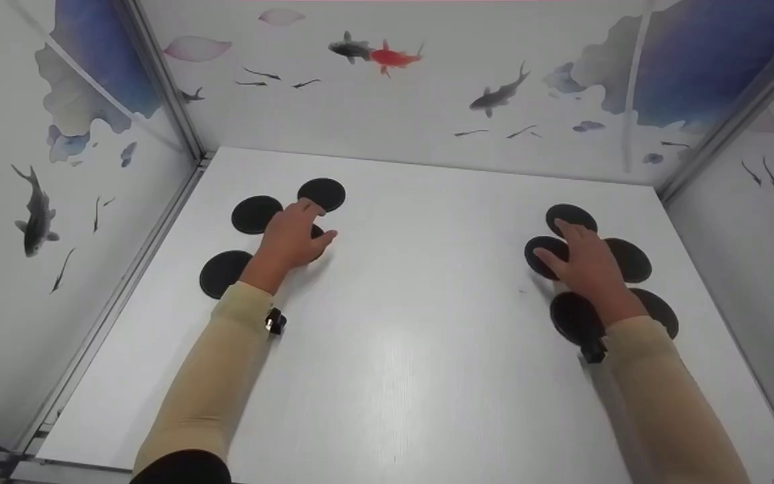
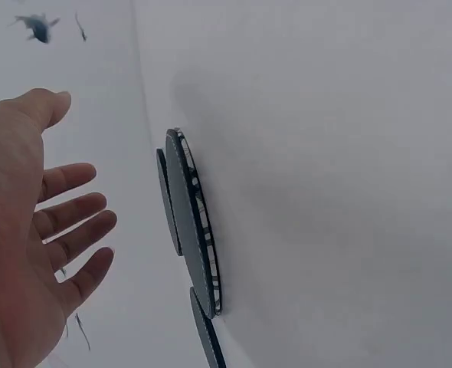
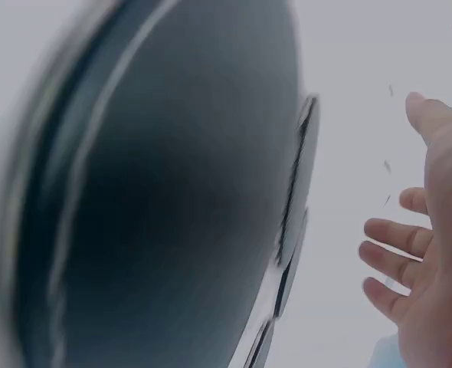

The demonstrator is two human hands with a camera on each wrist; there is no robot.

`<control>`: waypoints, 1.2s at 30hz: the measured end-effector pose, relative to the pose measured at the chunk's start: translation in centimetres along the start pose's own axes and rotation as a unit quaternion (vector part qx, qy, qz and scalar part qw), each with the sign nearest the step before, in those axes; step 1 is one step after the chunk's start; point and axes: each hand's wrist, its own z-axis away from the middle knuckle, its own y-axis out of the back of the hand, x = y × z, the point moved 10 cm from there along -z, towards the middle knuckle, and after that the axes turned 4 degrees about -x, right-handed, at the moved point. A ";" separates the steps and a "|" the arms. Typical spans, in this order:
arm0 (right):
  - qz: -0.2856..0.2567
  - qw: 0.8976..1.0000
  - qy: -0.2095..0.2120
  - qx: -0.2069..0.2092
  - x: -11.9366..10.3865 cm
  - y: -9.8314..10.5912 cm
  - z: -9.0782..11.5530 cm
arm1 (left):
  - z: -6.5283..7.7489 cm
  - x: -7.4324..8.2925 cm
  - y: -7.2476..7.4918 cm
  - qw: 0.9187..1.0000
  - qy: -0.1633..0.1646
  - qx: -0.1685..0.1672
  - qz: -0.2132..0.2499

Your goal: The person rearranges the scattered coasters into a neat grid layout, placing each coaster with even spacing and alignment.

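Round black coasters with stitched rims lie in two groups on the white table. On the left, my left hand point(image 1: 291, 235) hovers over several of them, fingers apart and nothing held. A far coaster point(image 1: 328, 191) shows past its fingertips, and another coaster point(image 1: 318, 236) is mostly hidden under the hand. In the left wrist view a coaster point(image 2: 189, 222) shows a black-and-white edge, apart from the hand. My right hand point(image 1: 588, 265) hangs over the right group, its fingers loosely extended between a left coaster point(image 1: 543, 259) and a right coaster point(image 1: 631, 261). A large coaster point(image 3: 172, 192) fills much of the right wrist view.
White panels printed with fish and blue lotus leaves enclose the table point(image 1: 394, 349) at the back and both sides. Metal frame rails point(image 1: 165, 87) run along the corners. A small black device point(image 1: 275, 321) is strapped at the left wrist, another device point(image 1: 593, 350) at the right.
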 end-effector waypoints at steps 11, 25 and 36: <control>-0.160 0.986 -0.011 -0.052 -4.6 -3.3 -2.0 | 1.6 -3.0 0.3 0.995 0.002 -0.051 0.082; -0.229 0.968 0.034 -0.100 -15.3 -9.9 -5.2 | 3.9 -6.8 0.5 0.988 0.026 -0.062 0.142; -0.241 0.956 0.059 -0.154 -23.6 -12.6 -7.8 | 5.0 -8.7 0.3 0.981 0.068 -0.070 0.168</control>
